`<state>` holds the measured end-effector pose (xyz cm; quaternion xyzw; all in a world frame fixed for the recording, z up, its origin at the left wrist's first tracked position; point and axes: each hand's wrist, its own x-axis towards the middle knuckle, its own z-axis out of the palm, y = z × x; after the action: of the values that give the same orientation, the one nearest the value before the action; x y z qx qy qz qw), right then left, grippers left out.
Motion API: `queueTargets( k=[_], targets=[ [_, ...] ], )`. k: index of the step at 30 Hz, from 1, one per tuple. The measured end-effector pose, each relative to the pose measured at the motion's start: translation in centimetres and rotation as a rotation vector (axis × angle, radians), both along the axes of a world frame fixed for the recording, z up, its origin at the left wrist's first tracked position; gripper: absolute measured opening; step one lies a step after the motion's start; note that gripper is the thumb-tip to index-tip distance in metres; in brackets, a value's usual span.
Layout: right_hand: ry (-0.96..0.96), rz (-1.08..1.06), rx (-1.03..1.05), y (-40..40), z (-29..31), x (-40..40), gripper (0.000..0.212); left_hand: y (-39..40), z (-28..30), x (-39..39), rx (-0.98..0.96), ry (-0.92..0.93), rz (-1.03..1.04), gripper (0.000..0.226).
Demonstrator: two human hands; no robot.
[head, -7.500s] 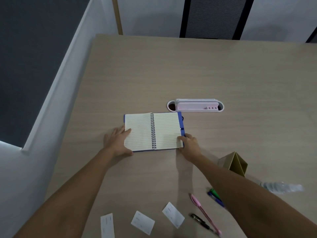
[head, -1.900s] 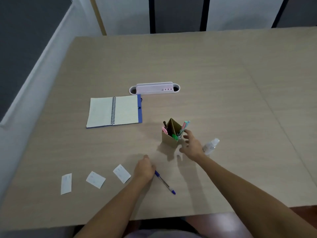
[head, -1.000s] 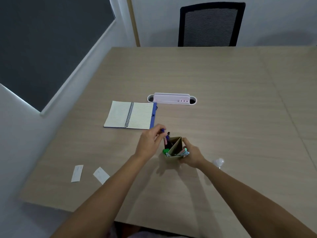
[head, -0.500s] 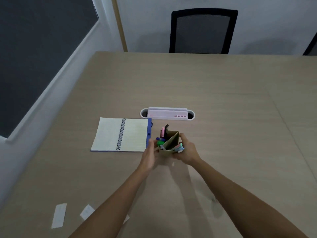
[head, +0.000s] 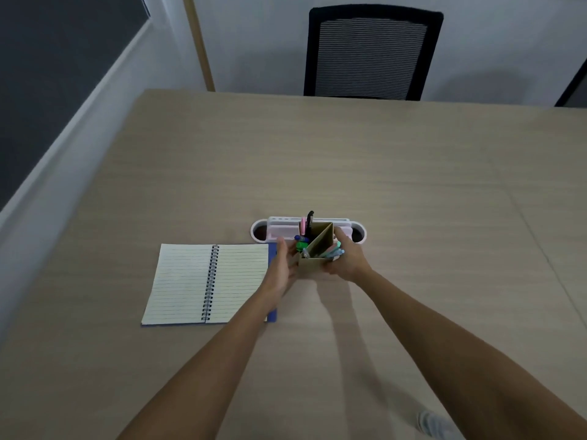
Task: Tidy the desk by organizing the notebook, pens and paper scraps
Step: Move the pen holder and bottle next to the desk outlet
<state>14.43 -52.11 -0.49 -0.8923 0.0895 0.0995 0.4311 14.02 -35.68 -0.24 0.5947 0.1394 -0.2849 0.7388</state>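
Note:
A tan cardboard pen holder [head: 317,253] stands at the desk's middle, with several coloured pens [head: 305,234] sticking out of it. My right hand [head: 347,260] grips its right side. My left hand [head: 282,270] presses flat against its left side. An open spiral notebook [head: 206,282] with lined pages and a blue cover lies just left of my left hand. No paper scraps are in view.
A white and pink cable outlet box [head: 309,229] sits in the desk right behind the holder. A black mesh chair [head: 370,52] stands at the desk's far edge. A grey partition [head: 63,100] runs along the left side. A clear bottle [head: 436,423] shows at the bottom.
Both hands have carried the pen holder farther from me, up to the outlet box and beside the notebook's top right corner. The paper scraps have left the view.

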Motion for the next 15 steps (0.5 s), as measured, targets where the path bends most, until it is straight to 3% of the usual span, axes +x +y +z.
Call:
queueTargets(
  k=[6,8,10,12,14,15],
  targets=[
    [0.058,0.010,-0.011,-0.1,-0.6,0.1,0.081,-0.1,0.1,-0.3,0.068,0.019,0.043,0.068],
    [0.142,0.035,-0.078,-0.9,-0.1,-0.6,0.091,0.0,-0.8,-1.3,0.238,-0.010,0.018,0.072],
    [0.186,0.106,-0.172,-2.6,0.9,-2.0,0.079,-0.2,0.1,-3.8,0.448,-0.099,-0.006,0.054],
    [0.189,0.118,-0.226,-4.9,2.4,-4.0,0.053,-0.5,0.4,-7.1,0.543,-0.222,-0.020,0.039],
    [0.166,0.102,-0.263,-7.7,3.7,-6.4,0.027,-1.0,-0.2,-10.4,0.608,-0.294,-0.116,0.035],
    [0.175,0.118,-0.273,-9.0,4.3,-7.8,0.024,-1.2,-0.9,-11.8,0.643,-0.325,-0.188,0.035]
  ],
)
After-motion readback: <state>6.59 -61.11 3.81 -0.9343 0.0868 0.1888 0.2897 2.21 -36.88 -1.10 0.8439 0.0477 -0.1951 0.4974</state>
